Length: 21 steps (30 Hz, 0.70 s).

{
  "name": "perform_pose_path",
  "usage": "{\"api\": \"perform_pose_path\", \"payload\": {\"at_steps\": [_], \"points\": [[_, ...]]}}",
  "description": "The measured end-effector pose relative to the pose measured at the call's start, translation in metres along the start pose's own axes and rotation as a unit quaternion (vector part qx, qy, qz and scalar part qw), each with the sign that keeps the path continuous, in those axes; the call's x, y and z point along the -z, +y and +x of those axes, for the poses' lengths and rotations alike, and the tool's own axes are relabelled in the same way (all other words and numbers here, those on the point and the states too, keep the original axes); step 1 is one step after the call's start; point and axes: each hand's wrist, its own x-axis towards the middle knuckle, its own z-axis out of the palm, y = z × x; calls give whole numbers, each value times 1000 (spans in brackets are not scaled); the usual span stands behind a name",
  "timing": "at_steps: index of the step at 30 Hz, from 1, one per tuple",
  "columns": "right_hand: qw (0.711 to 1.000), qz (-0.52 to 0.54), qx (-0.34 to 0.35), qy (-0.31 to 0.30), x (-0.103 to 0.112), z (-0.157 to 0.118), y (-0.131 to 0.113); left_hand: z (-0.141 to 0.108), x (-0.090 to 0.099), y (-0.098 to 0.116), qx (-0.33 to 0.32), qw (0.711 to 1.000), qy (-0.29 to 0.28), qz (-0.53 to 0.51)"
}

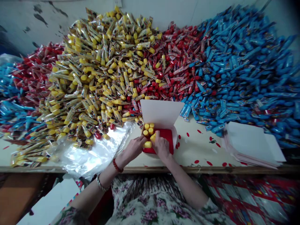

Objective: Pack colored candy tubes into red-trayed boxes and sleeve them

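Okay, so you're right at the front edge of that huge heap, both hands over an open red carton (167, 137) with its white card flap (161, 114) standing up behind it. The thing you're working on sits inside: a small cluster of yellow-capped sticks (147, 131), caps up, with one tilted stick (152, 137) and one loose stick (147, 144) lying on its side nearest you.

Your left hand (133, 149) is half open, fingers reaching to the left of the cluster, but I can't tell if it's actually gripping anything. Your right hand (161, 147) is curled, and its fingers look to have hold of the tilted one.

My read is that you're at the filling stage, with only a few in so far. I'd get that tilted one straight and snug the loose one in before grabbing more.

Around you there's a big yellow pile (100, 78), a red pile (178, 56), a blue pile (241, 68), a clear plastic sheet (93, 153) by your left hand, and a stack of white cards (248, 143) off to the right.
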Motion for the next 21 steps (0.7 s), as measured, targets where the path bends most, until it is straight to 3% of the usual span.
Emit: {"api": "perform_pose_path", "payload": {"at_steps": [3,11,15,17,19,21], "points": [[1000,-13,8,14,-4,0,2,5,-6,-7,7,999,25,-24],[999,4,39,13,-2,8,6,34,1,-7,11,996,24,-89],[981,171,88,12,-3,14,23,24,-16,-9,21,983,132,-127],[968,238,79,30,-7,16,27,17,-26,-11,4,970,199,-137],[968,239,56,49,-9,17,26,12,-33,-10,8,963,235,-135],[978,197,49,53,-8,17,20,12,-34,-7,30,963,235,-129]]}}
